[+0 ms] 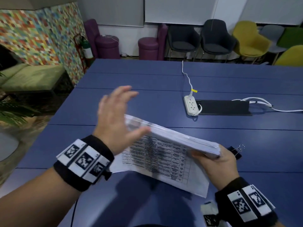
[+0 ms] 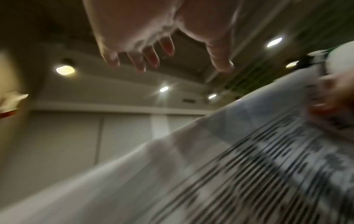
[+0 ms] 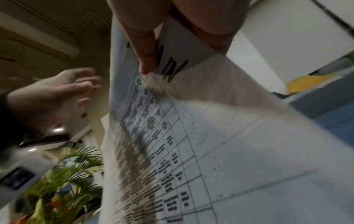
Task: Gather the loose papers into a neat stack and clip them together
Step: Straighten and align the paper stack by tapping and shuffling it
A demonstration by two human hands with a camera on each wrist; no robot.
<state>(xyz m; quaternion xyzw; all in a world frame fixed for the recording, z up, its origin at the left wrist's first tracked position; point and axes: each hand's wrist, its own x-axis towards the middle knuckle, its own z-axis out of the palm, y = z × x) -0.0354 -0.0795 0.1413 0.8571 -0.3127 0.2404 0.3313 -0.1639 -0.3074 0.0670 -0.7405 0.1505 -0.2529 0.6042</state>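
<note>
A stack of printed papers [image 1: 165,149] with tables on them stands tilted on its lower edge above the blue table [image 1: 147,76]. My right hand [image 1: 218,158] grips the stack's upper right corner, thumb on the near face [image 3: 145,50]. My left hand [image 1: 118,117] is spread flat beside the stack's left end, fingers straight and blurred; whether it touches the paper I cannot tell. In the left wrist view the straight fingers [image 2: 149,57] hang above the sheets [image 2: 249,166]. A black binder clip [image 1: 237,150] lies on the table just behind my right hand.
A white power strip [image 1: 191,105] with its cord lies beside a black cable flap [image 1: 224,107] at mid-table. Dark, yellow and purple chairs line the far wall. A green plant [image 3: 72,174] stands off the table's left side.
</note>
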